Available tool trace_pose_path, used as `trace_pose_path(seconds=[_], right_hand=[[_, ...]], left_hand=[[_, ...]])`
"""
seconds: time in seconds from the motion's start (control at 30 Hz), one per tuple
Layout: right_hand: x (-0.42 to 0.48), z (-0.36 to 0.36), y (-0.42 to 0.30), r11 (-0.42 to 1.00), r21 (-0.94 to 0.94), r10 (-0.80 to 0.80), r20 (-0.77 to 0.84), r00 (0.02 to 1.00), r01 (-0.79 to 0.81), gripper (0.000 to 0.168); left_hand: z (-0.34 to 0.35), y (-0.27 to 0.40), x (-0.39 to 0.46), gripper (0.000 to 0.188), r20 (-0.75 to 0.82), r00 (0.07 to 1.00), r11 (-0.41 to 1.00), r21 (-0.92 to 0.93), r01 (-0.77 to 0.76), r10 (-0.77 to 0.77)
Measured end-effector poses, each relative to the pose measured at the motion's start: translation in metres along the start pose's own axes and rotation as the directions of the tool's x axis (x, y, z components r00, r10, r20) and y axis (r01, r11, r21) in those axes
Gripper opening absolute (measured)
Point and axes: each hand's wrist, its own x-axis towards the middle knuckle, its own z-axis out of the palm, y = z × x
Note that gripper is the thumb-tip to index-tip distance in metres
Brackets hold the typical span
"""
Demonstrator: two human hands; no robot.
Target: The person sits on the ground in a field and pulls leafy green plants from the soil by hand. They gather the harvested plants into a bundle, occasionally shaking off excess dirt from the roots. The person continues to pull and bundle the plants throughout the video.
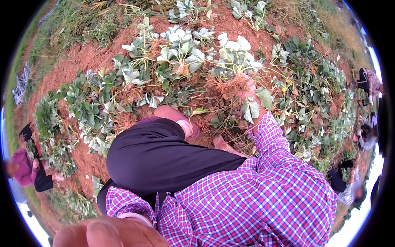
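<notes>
My right hand (247, 88) reaches forward over the ground, partly covered by leaves and roots. It grips a bunch of uprooted leafy plants (237, 54), which look like strawberry plants. Their reddish-brown roots (226, 88) hang towards me and their pale leaf undersides face up. A single leaf stalk (264, 98) lies across the wrist. Close below the camera is my left hand (108, 233), with curled fingers and a pale bracelet at its wrist. The lower frame edge cuts it off, so whether it holds anything is hidden.
More uprooted plants (182, 52) lie across reddish soil (83, 58), with a dense heap of plants (324, 102) along the right. My pink shoe (176, 117) rests among them. People sit at the far left (26, 168) and at the right (348, 185). Grass (86, 21) borders the soil.
</notes>
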Motion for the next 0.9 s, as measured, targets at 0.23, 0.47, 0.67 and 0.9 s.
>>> trace_pose_path(seconds=[0.23, 0.47, 0.67, 0.9], right_hand=[[0.042, -0.094, -0.002, 0.968, -0.166, 0.165, -0.127, 0.978, -0.185, 0.037], [0.02, -0.127, -0.051, 0.934, -0.304, -0.07, -0.671, 0.738, -0.188, 0.025], [-0.026, 0.06, -0.094, 0.137, -0.888, -0.863, 0.111, 0.493, 0.44, 0.016], [0.025, 0.175, 0.01, -0.569, -0.74, -0.179, 0.537, 0.824, 0.359, 0.018]], left_hand=[[-0.052, 0.008, -0.002, 0.051, -0.477, 0.877, 0.971, 0.228, 0.068, 0.051], [-0.062, 0.022, 0.053, 0.047, -0.427, 0.904, 0.915, 0.375, 0.15, 0.027], [-0.087, -0.015, 0.084, 0.035, -0.388, 0.892, 0.794, 0.606, 0.059, 0.23], [-0.194, -0.011, 0.064, 0.026, -0.627, 0.777, 0.056, 0.779, 0.625, 0.054]])
